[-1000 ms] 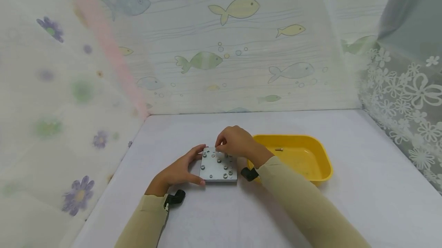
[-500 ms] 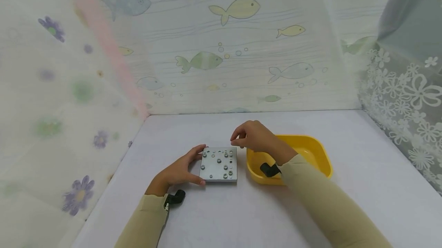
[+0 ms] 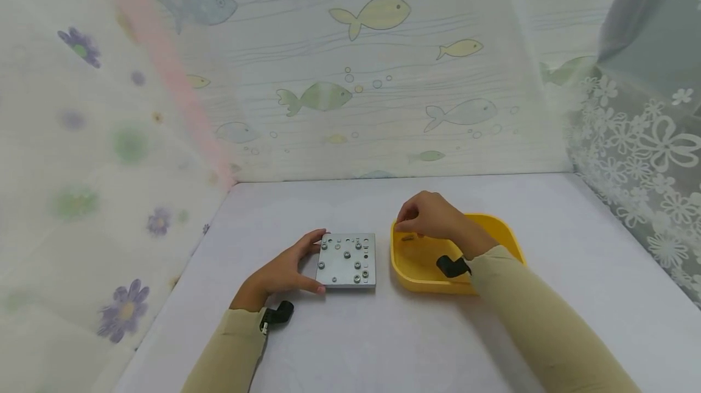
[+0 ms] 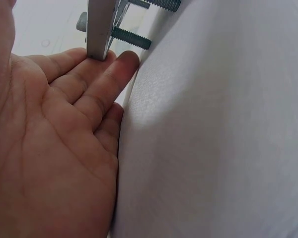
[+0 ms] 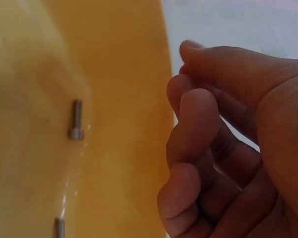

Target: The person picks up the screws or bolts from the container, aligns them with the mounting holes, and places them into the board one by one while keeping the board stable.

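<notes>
My left hand spans the left side of a silver metal plate, thumb at the near corner and fingers at the far one. Several socket-head screws stand in the plate, and a row of holes runs along its far edge. Threaded screw shanks stick out under the plate in the left wrist view. My right hand hovers over the left rim of a yellow tray. Its fingers are loosely curled, with nothing visible between them. In the right wrist view a screw lies in the tray.
Part of another screw shows lower in the tray. A white cloth covers the table. Patterned curtains hang behind and at both sides.
My right hand has left the plate's far edge and moved right, over the tray. The left hand and the plate have stayed put.
</notes>
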Motion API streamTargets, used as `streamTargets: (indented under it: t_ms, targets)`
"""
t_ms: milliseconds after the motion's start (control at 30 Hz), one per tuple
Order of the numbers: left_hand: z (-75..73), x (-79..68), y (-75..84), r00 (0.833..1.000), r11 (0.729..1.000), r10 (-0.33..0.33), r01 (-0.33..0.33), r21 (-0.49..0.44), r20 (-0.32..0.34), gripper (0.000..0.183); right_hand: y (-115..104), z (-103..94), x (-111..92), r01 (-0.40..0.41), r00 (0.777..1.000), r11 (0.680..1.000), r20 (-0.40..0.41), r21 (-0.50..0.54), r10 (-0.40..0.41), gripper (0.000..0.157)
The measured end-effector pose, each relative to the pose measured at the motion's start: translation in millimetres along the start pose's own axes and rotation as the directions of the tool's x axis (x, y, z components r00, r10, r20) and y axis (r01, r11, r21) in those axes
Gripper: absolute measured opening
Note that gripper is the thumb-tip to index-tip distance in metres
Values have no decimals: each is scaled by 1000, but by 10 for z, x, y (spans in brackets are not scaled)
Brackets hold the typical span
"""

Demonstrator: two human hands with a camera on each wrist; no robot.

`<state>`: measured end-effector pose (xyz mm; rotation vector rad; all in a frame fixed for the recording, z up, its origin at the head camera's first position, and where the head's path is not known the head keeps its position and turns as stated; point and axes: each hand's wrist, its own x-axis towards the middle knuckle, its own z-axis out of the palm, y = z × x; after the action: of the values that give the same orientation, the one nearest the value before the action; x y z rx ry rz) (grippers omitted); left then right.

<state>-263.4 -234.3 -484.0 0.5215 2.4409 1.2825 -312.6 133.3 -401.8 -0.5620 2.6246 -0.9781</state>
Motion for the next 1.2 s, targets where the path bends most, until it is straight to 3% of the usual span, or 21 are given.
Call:
streamTargets:
  t_ms: [500, 1200]
  targets:
    - [-12, 10, -19, 1000, 1000, 24, -24, -5, 2, 129, 277, 7, -27, -186, 981, 982, 64, 26, 184, 25]
    - [-12, -14, 7, 1000, 1000, -4, 4, -9, 5, 128, 348, 144, 14, -208, 976, 977, 59, -35, 210, 9]
